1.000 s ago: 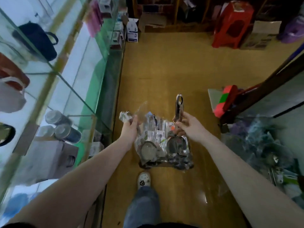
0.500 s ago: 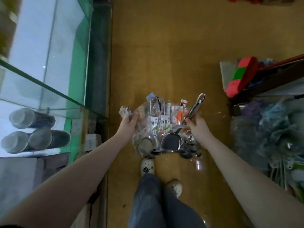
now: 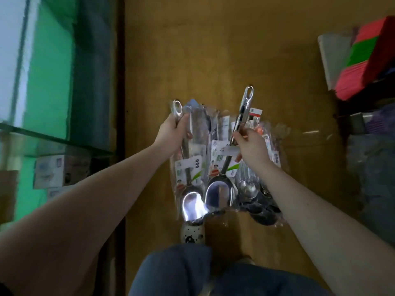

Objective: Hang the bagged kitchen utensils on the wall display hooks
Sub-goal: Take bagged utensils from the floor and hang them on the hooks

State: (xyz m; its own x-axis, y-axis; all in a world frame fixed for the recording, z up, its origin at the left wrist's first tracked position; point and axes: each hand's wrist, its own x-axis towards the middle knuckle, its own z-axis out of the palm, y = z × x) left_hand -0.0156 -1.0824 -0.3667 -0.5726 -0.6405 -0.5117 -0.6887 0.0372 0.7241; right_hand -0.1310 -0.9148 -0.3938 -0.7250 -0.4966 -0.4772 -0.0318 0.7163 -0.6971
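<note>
Tightly, the left hand point(image 3: 170, 133) had its fingers point(image 3: 183, 123) curled round the left spoon point(image 3: 177, 108); the right hand point(image 3: 253, 147) pinched the right spoon point(image 3: 243, 110) by its handle. Bagged utensils point(image 3: 220, 150) hung mid-frame over the brown floor point(image 3: 213, 50), with a glass case point(image 3: 53, 82) at left.

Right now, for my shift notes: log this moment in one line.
left hand: grips one utensil handle | right hand: grips another utensil handle | bagged utensils: bunched between hands, above floor | wall hooks: not in view

Printed cards point(image 3: 187, 170) are spotted on the bagged utensils point(image 3: 220, 195), print too on a box point(image 3: 50, 174) at the left, yet nothing can be read, all blurred
</note>
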